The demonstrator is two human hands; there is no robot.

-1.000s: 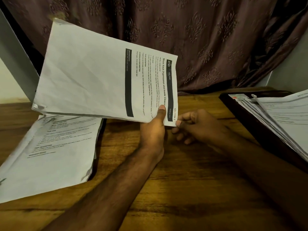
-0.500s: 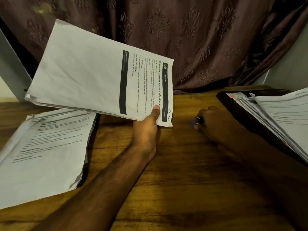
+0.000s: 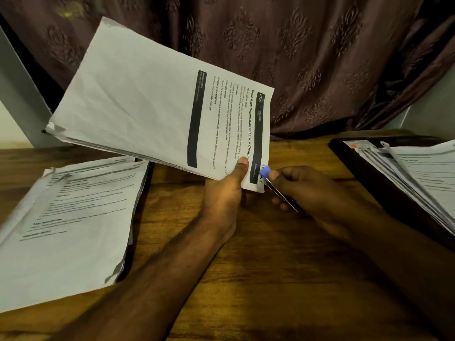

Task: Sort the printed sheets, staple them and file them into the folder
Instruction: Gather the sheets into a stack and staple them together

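Printed white sheets (image 3: 152, 107), a thick bundle of them, are up off the table in my left hand (image 3: 222, 195): thumb pressed on the top page near its lower corner, fingers curled underneath, so it's properly pinched. Top page has black header bars and reads "Shoe Rack Organization and Insole Cleaning", number 2723. The bundle tilts up and away to the left, far edges a bit dog-eared.

My right hand (image 3: 305, 190) is just beside that same corner, fingers curled round a small stapler with a blue tip and dark metal body (image 3: 275, 185). The blue end sits right at the paper's corner, overlapping the edge. Can't tell if it's actually biting the paper or just touching.

Further out, a second loose stack of printed white pages (image 3: 69, 222) lies flat at the left on the brown wooden table (image 3: 270, 279). On the right sits an open black folder (image 3: 364, 178) with pages already filed in it. Behind everything hangs a dark maroon patterned curtain (image 3: 307, 57).
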